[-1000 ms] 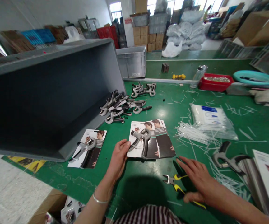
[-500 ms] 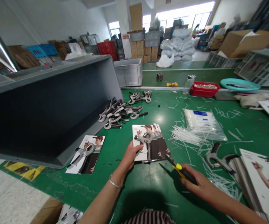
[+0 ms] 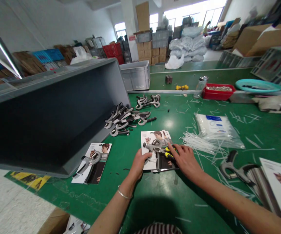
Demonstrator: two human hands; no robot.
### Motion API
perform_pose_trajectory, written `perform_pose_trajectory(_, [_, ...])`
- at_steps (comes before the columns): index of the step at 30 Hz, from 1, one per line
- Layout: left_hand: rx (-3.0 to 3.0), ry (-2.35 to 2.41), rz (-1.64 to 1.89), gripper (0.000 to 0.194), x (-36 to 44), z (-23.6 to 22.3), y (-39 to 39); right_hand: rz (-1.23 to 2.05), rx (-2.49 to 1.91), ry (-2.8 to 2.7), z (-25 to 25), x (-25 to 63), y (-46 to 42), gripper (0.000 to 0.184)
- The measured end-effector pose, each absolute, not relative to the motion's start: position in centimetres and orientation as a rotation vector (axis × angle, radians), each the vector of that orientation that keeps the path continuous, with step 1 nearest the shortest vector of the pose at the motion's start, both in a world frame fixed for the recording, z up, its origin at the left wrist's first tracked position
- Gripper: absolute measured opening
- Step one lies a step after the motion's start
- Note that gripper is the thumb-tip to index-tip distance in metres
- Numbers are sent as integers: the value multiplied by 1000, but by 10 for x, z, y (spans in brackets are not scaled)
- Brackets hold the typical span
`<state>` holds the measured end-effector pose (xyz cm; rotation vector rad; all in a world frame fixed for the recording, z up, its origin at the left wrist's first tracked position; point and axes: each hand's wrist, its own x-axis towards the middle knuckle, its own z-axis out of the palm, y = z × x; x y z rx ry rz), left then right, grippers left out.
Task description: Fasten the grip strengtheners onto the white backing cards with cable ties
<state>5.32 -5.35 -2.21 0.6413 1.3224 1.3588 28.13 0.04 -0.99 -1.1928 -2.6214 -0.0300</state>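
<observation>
My left hand (image 3: 138,164) grips the lower edge of a printed card (image 3: 148,138) and a grey-and-black spring hand gripper (image 3: 152,147) lying on it. My right hand (image 3: 184,161) is shut on yellow-handled cutting pliers (image 3: 169,153), which reach over the card to the hand gripper. The pliers' jaws are partly hidden by the fingers and the gripper. To the left lies another carded hand gripper (image 3: 91,163). A heap of loose hand grippers (image 3: 123,119) sits farther forward on the green workbench (image 3: 159,198).
A large grey crate (image 3: 57,120) tilts at the bench's left. White cable ties (image 3: 198,143) and a plastic bag of them (image 3: 215,127) lie to the right, near a stack of cards (image 3: 276,185). A grey Bosch crate (image 3: 135,76) and a red tray (image 3: 217,92) stand beyond.
My right hand has moved left with the pliers, from beside the card to over it. My left hand has closed in on the hand gripper and card.
</observation>
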Motion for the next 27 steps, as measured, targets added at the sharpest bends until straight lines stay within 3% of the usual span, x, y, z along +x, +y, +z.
perform_pose_trajectory(5, [660,1317,1358,44,52,-26,-51,22,-1192,-2665,-8,276,3,60])
perform_pose_trajectory(10, [603,1296,1373,38,53,-22,-54,251,-1190,-2734,-4,279,18,34])
perform_pose_trajectory(13, [564,1212,1343,41,53,-13,-59,427,-1182,-2717,-5,284,20,30])
perform_pose_trajectory(18, [461,1172,1375,39,57,-1,-64,636,-1073,-2646,-6,293,-13,36])
perform_pose_trajectory(27, [581,1410,1886,38,84,12,-69,639,-1307,-2330,-3,275,-85,51])
